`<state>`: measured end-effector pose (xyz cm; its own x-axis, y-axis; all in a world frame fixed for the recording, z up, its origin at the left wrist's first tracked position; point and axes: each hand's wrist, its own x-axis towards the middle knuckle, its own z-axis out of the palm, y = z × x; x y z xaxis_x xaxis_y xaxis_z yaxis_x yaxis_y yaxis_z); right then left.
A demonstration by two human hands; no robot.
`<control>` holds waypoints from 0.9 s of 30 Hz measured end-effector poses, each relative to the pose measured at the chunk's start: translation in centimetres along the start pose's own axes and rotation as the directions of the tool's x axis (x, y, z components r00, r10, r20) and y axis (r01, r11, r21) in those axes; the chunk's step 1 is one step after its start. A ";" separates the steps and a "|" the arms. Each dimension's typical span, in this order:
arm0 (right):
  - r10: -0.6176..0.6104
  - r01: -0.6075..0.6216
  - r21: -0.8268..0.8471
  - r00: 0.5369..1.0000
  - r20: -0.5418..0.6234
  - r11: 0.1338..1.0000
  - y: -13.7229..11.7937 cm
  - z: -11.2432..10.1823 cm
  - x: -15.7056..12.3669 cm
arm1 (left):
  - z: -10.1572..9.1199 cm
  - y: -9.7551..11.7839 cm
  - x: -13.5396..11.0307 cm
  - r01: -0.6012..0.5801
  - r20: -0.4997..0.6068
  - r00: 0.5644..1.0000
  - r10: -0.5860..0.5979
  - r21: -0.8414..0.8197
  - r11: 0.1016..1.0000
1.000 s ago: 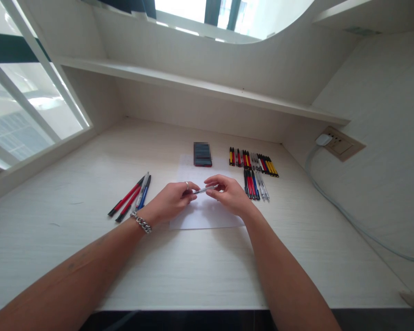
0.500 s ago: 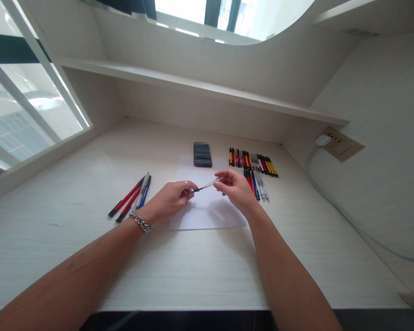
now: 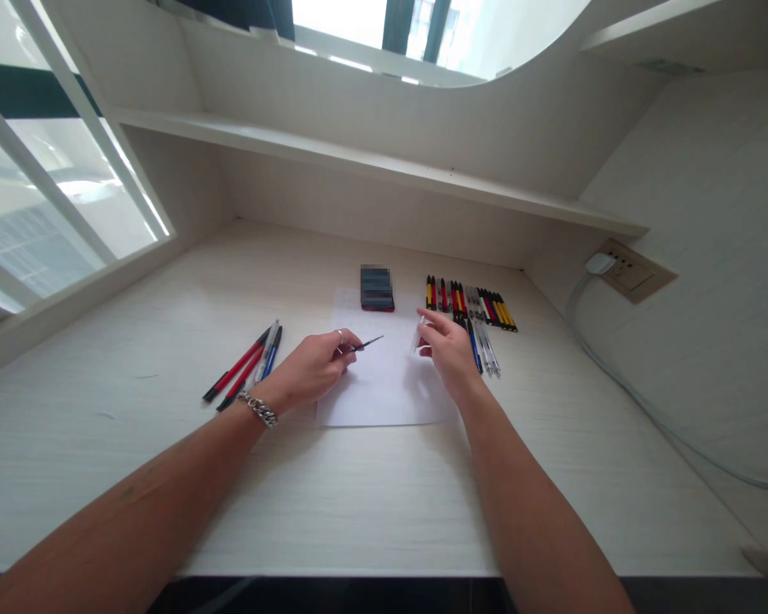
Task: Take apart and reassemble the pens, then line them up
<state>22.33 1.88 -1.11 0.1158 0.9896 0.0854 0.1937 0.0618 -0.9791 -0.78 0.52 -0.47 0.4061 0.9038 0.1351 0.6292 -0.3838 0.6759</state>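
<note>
My left hand, with a ring and a chain bracelet, is pinched on a thin dark pen refill whose tip points right over a white sheet of paper. To its right, my right hand is closed on a clear pen barrel, held apart from the refill. Both hands hover above the sheet on the pale wooden desk.
Red, blue and clear pens lie left of the paper. A row of yellow, red and black pens and a second bunch lie to the right. A dark phone rests at the sheet's far edge. A wall socket with cable sits right.
The pen came apart: my right hand drew the clear barrel off to the right while my left hand kept the dark refill. The hands are now separated.
</note>
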 end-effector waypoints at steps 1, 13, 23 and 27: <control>-0.003 0.006 -0.085 1.000 0.027 0.996 0.4 0.4 -0.1 | 0.0 0.0 0.0 0.006 -0.010 1.000 -0.006 -0.003 1.000; -0.231 0.285 -0.599 0.959 0.167 0.749 1.0 4.3 -1.0 | 0.0 0.0 0.0 0.034 -0.013 0.999 -0.034 -0.044 0.998; -0.187 0.220 -0.211 0.968 0.165 0.952 0.2 2.8 -1.0 | 0.1 0.5 0.0 0.042 0.008 0.999 -0.042 -0.045 0.998; -0.171 0.173 0.003 0.969 0.179 0.985 0.1 2.6 -0.9 | 0.3 0.7 -0.1 0.022 0.022 1.000 -0.021 -0.037 0.999</control>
<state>19.75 1.34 -1.72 -0.0956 0.9716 0.2166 0.2078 0.2323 -0.9502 -0.17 0.12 -0.18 0.4076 0.9071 0.1050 0.6129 -0.3570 0.7049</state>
